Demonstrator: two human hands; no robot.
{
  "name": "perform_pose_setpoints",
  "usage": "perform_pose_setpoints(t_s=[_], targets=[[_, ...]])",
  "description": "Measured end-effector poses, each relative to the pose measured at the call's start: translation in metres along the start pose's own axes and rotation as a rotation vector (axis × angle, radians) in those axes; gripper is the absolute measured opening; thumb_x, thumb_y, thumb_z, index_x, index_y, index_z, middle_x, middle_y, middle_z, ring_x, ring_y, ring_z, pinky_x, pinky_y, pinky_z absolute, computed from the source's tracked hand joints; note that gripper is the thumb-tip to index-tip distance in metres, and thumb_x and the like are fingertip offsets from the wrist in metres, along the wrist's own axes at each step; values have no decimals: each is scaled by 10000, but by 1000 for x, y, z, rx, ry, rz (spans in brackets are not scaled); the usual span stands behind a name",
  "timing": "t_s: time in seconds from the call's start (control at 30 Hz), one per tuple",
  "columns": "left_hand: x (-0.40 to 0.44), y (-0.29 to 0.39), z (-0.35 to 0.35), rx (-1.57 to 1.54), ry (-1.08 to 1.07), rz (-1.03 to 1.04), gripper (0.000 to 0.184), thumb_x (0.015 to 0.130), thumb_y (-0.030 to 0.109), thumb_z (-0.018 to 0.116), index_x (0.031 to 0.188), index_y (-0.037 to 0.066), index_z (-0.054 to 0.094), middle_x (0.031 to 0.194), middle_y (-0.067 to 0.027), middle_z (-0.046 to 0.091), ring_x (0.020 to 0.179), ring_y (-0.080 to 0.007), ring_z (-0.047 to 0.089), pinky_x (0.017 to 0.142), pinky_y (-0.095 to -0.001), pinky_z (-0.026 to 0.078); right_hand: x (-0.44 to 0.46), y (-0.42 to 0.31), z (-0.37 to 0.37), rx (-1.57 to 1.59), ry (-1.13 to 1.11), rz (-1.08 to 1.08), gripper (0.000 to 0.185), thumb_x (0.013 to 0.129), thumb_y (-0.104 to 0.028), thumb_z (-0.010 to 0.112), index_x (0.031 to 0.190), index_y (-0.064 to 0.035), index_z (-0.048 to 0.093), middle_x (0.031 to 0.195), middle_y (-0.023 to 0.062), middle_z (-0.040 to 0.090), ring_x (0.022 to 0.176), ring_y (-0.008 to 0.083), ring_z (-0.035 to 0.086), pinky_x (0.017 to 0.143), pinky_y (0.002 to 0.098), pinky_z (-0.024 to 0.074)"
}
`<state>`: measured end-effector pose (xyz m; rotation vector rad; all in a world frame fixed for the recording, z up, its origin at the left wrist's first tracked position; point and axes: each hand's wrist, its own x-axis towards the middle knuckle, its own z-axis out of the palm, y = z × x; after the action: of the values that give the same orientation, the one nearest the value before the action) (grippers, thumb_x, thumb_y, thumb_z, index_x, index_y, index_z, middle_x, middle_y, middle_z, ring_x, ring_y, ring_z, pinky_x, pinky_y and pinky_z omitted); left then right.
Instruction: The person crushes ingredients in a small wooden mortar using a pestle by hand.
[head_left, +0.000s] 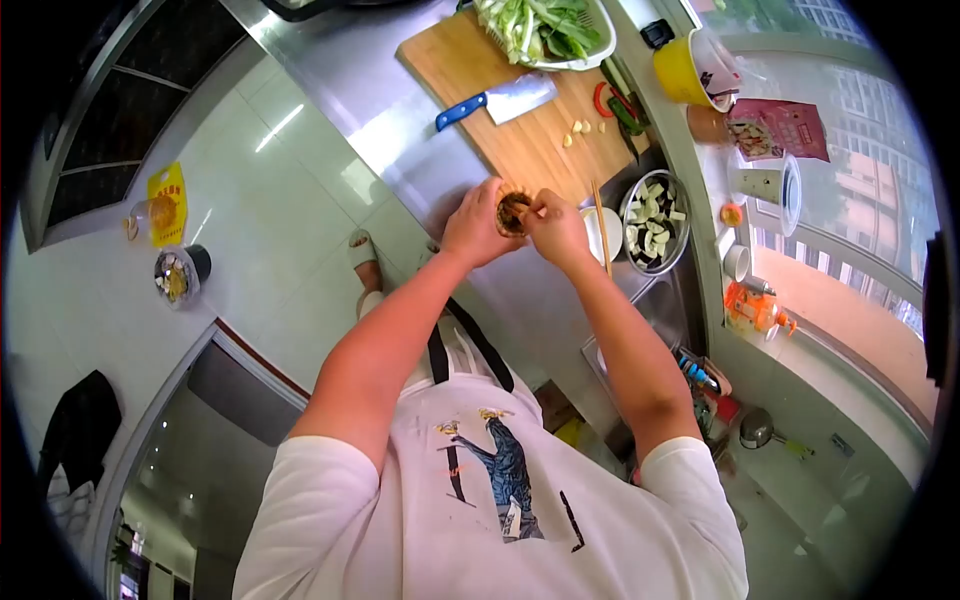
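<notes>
My left hand (474, 228) is wrapped round the side of a small brown round container (513, 213) with a dark inside, held over the counter's front edge. The fingers of my right hand (556, 228) are pinched together at its opening; what they hold, if anything, is hidden. Just beyond is the wooden cutting board (530, 150), with a blue-handled knife (497, 103), garlic cloves (577, 127) and red and green peppers (622, 110) on it. Right of my right hand are a white dish (604, 232), chopsticks (602, 230) and a bowl of cut eggplant (655, 222).
A white basket of leafy greens (540, 30) stands at the board's far end. The sink (655, 310) is at the right. Along the windowsill are a yellow tub (680, 70), a pink packet (778, 130) and an orange bottle (755, 308). A trash bin (180, 276) stands on the floor at left.
</notes>
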<state>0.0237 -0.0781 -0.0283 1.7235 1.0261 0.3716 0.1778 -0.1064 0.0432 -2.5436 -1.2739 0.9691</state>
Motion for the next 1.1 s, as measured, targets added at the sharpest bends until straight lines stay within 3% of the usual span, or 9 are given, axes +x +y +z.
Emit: perform_pose_setpoints(t_s=[0.27, 0.4, 0.5, 0.6, 0.83, 0.87, 1.0, 1.07, 1.1], targets=[[6, -7, -4, 20, -65, 27, 1029, 649, 373, 959, 1447, 110, 364, 1383, -162, 568, 1303, -369, 535, 1037, -466, 500, -4, -11, 13, -40, 30, 33, 196, 838, -285, 724, 886, -100, 677, 842, 160, 722, 791, 361, 710, 707, 459, 551], [18, 2, -13, 31, -31, -12, 1032, 635, 353, 967, 1445, 82, 388, 1359, -169, 591, 1276, -377, 559, 1032, -463, 498, 4, 1, -2, 57, -93, -24, 207, 834, -296, 737, 890, -102, 693, 861, 171, 724, 839, 380, 700, 742, 465, 553], [17, -3, -11, 13, -59, -7, 1028, 631, 343, 968, 1444, 51, 411, 1331, -193, 613, 1246, -382, 587, 1035, -454, 493, 9, -9, 27, 9, 74, 0, 168, 834, -262, 711, 908, -112, 695, 889, 177, 729, 874, 396, 703, 771, 480, 558], [21, 1, -14, 0, -60, -50, 1028, 644, 340, 956, 1464, 104, 382, 1368, -155, 592, 1285, -368, 554, 1029, -460, 503, -3, 3, 19, 53, 34, -46, 234, 834, -276, 747, 921, -71, 678, 879, 184, 722, 842, 360, 706, 739, 440, 557], [28, -9, -20, -7, -149, -56, 1032, 644, 342, 956, 1465, 94, 382, 1373, -176, 585, 1289, -384, 549, 1062, -463, 479, 12, -13, 23, 119, 87, 2, 148, 839, -257, 679, 904, -124, 691, 880, 181, 723, 856, 392, 702, 746, 484, 551], [29, -3, -21, -3, -132, -33, 917, 632, 243, 969, 1369, 71, 450, 1267, -138, 646, 1175, -315, 638, 982, -397, 517, 12, -8, 17, 100, 23, -12, 149, 834, -258, 680, 898, -124, 693, 870, 178, 721, 847, 392, 702, 742, 489, 548], [30, 6, -28, -47, -207, -56, 979, 624, 276, 976, 1408, 90, 420, 1321, -160, 604, 1228, -359, 587, 1028, -443, 498, 11, -6, 12, 81, 23, -103, 129, 831, -236, 672, 897, -131, 706, 856, 166, 726, 826, 387, 703, 728, 486, 546], [28, 12, -32, -65, -169, -52, 915, 633, 200, 974, 1370, 66, 449, 1259, -107, 636, 1150, -254, 635, 985, -381, 515, 15, -14, 23, 66, 62, -66, 130, 839, -240, 671, 912, -140, 711, 872, 156, 731, 836, 368, 710, 714, 472, 546], [32, 15, -34, -52, -172, -49, 915, 633, 200, 974, 1370, 66, 449, 1259, -107, 636, 1150, -254, 635, 985, -381, 515, 21, -14, 17, 79, 66, -66, 130, 839, -240, 671, 912, -140, 711, 872, 156, 731, 836, 368, 710, 714, 472, 546]])
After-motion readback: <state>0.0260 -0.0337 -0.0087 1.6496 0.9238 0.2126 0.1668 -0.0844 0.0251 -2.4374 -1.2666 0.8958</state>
